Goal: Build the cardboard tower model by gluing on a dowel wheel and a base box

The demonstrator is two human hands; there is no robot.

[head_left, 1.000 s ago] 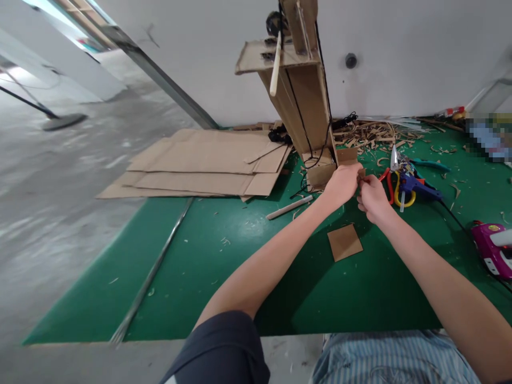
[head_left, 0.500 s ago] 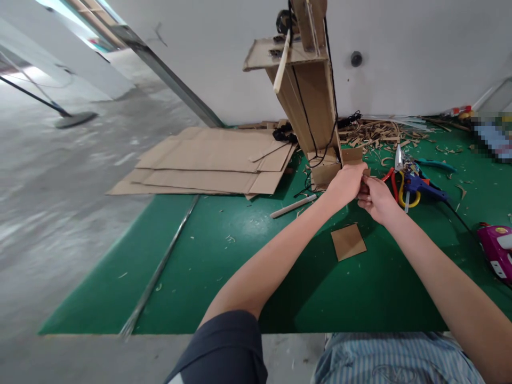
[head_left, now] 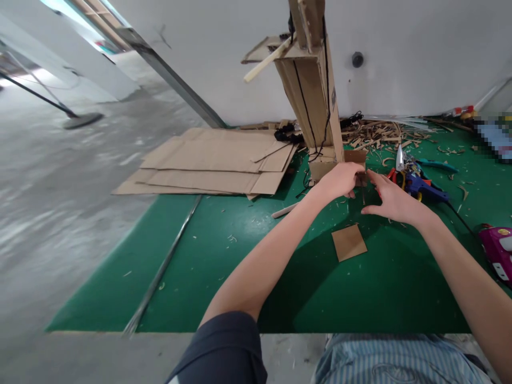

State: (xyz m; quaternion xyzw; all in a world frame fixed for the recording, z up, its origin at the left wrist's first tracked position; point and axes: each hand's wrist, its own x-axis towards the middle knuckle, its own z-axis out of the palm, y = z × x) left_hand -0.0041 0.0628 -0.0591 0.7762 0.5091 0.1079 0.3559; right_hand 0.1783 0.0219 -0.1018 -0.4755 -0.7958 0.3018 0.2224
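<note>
A tall brown cardboard structure (head_left: 304, 101) stands on the green tabletop, with black cords down it and a pale wooden stick (head_left: 266, 63) jutting from its upper part. My left hand (head_left: 338, 180) is at the foot, its fingers closed around a small cardboard piece (head_left: 355, 156); the fingertips are partly hidden. Just to the right, my right hand (head_left: 390, 198) is open, thumb and fingers apart, with nothing between them. A square of cardboard (head_left: 349, 242) lies flat below both hands. Another stick (head_left: 283, 212) is partly covered by my left forearm.
Flat cardboard sheets (head_left: 212, 157) are stacked at the left. On the right are a blue glue gun (head_left: 426, 188), teal-handled pliers (head_left: 436, 164) and a magenta power strip (head_left: 496, 248). Cardboard scraps (head_left: 384, 133) line the wall. A thin bundle of clear strips (head_left: 164, 266) crosses the table's left part.
My right hand has let go, opened and drawn slightly right. My left hand has shifted a little left. The cardboard structure has turned and tilted slightly, and its upper stick now points further left.
</note>
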